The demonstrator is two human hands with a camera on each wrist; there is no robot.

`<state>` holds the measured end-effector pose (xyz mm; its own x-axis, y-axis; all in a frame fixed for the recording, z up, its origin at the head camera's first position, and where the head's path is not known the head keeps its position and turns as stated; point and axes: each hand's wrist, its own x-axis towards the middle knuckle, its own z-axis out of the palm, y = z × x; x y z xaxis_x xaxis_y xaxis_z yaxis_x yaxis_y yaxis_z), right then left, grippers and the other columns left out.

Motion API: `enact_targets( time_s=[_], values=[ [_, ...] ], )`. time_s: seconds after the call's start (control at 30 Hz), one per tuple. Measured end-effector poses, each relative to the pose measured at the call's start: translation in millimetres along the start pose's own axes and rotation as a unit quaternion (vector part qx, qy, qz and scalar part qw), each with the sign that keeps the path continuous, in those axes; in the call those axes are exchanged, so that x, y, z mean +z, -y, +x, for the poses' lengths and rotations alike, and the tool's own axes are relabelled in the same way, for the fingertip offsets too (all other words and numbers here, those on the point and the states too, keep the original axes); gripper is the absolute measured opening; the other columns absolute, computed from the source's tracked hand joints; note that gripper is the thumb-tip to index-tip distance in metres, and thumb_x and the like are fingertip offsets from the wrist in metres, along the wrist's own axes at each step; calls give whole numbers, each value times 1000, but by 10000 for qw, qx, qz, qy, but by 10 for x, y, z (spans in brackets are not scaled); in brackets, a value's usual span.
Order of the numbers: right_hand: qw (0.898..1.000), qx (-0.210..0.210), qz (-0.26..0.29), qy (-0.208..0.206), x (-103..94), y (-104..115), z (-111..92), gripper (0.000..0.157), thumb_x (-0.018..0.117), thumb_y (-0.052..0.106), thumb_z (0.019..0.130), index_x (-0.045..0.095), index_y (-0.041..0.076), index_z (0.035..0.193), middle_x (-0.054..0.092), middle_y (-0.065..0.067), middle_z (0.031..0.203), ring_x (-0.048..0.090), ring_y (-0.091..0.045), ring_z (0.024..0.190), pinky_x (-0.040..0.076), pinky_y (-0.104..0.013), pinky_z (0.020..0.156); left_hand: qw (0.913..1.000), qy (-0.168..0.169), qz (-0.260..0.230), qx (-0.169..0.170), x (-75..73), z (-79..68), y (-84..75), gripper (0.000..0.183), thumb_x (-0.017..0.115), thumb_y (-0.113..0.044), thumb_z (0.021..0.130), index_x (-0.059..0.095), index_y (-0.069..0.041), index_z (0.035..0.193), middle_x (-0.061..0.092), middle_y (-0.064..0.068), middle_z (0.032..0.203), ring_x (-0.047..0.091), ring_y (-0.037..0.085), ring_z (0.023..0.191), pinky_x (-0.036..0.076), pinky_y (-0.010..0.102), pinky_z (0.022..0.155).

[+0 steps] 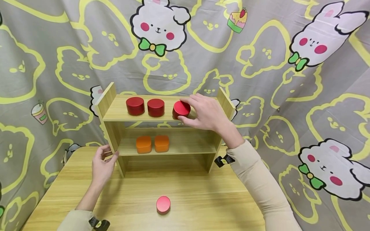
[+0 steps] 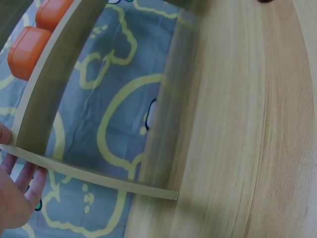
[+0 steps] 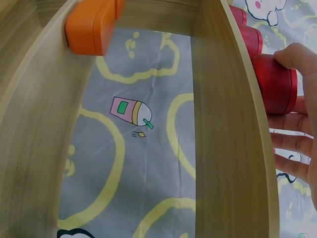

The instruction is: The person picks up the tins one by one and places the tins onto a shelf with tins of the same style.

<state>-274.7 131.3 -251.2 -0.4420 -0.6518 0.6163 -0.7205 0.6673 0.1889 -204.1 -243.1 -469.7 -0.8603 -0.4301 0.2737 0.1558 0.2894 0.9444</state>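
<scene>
On the top board of a small wooden shelf point(image 1: 170, 154), my right hand point(image 1: 206, 112) grips a round red tin point(image 1: 181, 109) between thumb and fingers. The right wrist view shows the same red tin point(image 3: 275, 83) at the board's edge, the thumb over its near side. To its left stand two more red tins point(image 1: 135, 106) point(image 1: 156, 107) side by side. My left hand point(image 1: 103, 165) holds the shelf's left side panel, thumb at the front edge and fingers behind, as the left wrist view also shows with the hand point(image 2: 20, 193) around the panel.
Two orange rounded-square tins point(image 1: 144, 144) point(image 1: 162, 143) stand on the middle board, left of its centre. Another round red tin point(image 1: 163, 204) lies on the wooden table point(image 1: 202, 205) in front of the shelf. A patterned grey curtain point(image 1: 208, 61) hangs close behind.
</scene>
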Motion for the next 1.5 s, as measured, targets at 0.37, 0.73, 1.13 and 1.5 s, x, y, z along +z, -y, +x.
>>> enact_targets(
  time_s=[0.37,0.73,1.13,1.5],
  values=[
    [9996,164,136,209,71,-23,50,54,69,53,94,69,16,134,73,-1,105,65,-18,88,56,-34,68,10000,-18,-4,47,-2,-5,-10,35,72,-3,96,61,1,129,55,-23,101,58,-12,92,51,0,78],
    [9989,273,241,290,129,-40,96,53,68,53,95,71,16,133,73,0,102,63,-17,86,55,-34,68,10000,-47,-41,72,4,12,13,34,73,-1,96,63,0,128,57,-25,99,59,-12,91,52,1,77],
    [9979,415,297,399,179,-62,140,52,68,53,97,71,18,134,75,0,109,68,-18,93,58,-36,72,10000,-23,-32,33,2,11,9,35,72,-2,96,62,0,129,57,-23,100,59,-11,92,52,1,79],
    [9983,312,370,316,171,-97,104,57,71,56,94,69,17,136,71,-2,110,65,-18,91,56,-35,71,9999,-30,-87,67,1,-9,-21,34,72,-1,96,62,1,128,57,-24,99,59,-12,91,52,1,78]
  ],
)
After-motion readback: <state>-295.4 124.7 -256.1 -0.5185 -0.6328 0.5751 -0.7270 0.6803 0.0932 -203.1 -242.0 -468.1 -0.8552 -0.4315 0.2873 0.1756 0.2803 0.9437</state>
